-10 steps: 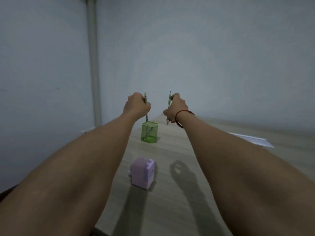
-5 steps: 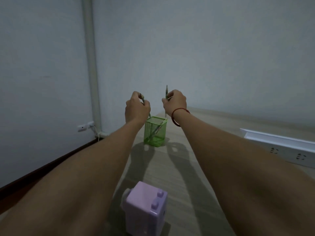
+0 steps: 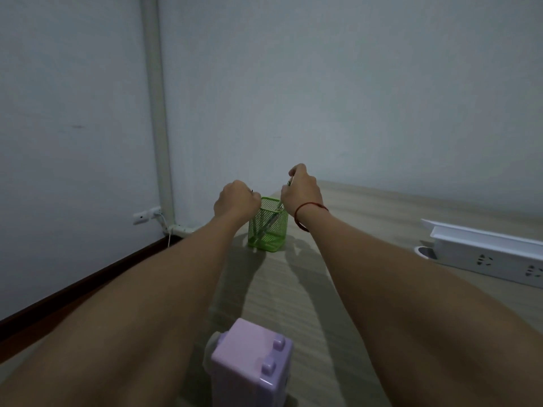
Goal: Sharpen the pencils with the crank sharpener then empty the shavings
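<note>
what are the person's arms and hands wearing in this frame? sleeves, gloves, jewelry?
Both forearms are bare, with no sleeves in view. Neither the left hand nor the right hand wears a glove. The only item worn is a thin red string bracelet around the right wrist. No rings or watch show.

a bright green mesh pencil holder (image 3: 268, 230), a pale lilac crank sharpener (image 3: 249, 365), a red string bracelet (image 3: 307, 211), a white power strip (image 3: 482, 254) and a light wood-grain table (image 3: 293, 289) are seen.
</note>
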`<state>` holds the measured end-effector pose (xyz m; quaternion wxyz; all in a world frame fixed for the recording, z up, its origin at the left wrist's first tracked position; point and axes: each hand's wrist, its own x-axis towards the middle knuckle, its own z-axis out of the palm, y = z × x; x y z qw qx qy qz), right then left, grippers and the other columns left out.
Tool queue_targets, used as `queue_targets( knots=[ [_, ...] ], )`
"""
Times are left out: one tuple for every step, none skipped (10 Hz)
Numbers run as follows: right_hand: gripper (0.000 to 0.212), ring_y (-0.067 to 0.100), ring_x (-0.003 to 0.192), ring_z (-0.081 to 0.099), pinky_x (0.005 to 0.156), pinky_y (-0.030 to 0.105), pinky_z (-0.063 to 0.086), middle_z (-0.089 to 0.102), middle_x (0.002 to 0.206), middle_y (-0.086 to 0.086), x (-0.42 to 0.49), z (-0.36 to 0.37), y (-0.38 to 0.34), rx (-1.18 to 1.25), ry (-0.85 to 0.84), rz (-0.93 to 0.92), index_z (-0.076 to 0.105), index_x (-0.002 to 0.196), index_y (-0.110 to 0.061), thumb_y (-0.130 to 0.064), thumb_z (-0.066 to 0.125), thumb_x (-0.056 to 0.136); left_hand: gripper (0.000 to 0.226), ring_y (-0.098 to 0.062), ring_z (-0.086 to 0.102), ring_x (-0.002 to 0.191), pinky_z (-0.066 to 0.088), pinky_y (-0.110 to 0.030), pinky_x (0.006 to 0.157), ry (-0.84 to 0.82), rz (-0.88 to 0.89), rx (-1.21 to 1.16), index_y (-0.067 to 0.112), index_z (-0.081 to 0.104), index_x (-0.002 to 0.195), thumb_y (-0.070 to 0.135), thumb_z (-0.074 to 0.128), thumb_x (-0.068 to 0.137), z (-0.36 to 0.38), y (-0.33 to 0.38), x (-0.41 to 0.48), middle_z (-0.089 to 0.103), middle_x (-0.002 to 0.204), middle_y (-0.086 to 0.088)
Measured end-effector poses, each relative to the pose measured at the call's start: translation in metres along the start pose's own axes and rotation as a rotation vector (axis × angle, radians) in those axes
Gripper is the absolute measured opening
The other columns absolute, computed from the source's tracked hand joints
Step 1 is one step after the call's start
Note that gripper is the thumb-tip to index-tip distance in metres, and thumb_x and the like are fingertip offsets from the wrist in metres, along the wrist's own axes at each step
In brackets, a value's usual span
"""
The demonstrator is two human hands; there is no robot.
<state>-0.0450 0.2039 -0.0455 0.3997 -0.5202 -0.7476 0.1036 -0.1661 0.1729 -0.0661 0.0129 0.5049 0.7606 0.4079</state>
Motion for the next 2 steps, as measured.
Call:
queue_targets(
  knots=[
    [0.025, 0.029, 0.103, 0.063, 0.087, 0.039, 0.054, 0.06, 0.121, 0.011, -0.001, 0.002, 0.002, -0.117, -0.091, 0.007, 0.057, 0.118, -0.009, -0.017, 0.05, 0.095, 0.031, -0.037, 0.065, 0.09, 0.048, -0.035, 0.066, -0.037, -0.009, 0.019, -0.004, 0.063, 0.094, 0.026, 0.054, 0.089, 0.002, 0.001, 0.002, 0.067, 0.097, -0.022],
    [0.036, 0.031, 0.113, 0.059, 0.093, 0.039, 0.051, 0.055, 0.131, 0.013, -0.009, -0.008, -0.003, -0.212, -0.154, -0.007, 0.054, 0.127, -0.006, -0.025, 0.049, 0.097, 0.04, -0.033, 0.06, 0.106, 0.048, -0.037, 0.081, -0.061, -0.044, 0.031, 0.004, 0.056, 0.115, 0.034, 0.055, 0.09, -0.005, 0.006, -0.002, 0.061, 0.118, -0.015]
  ],
)
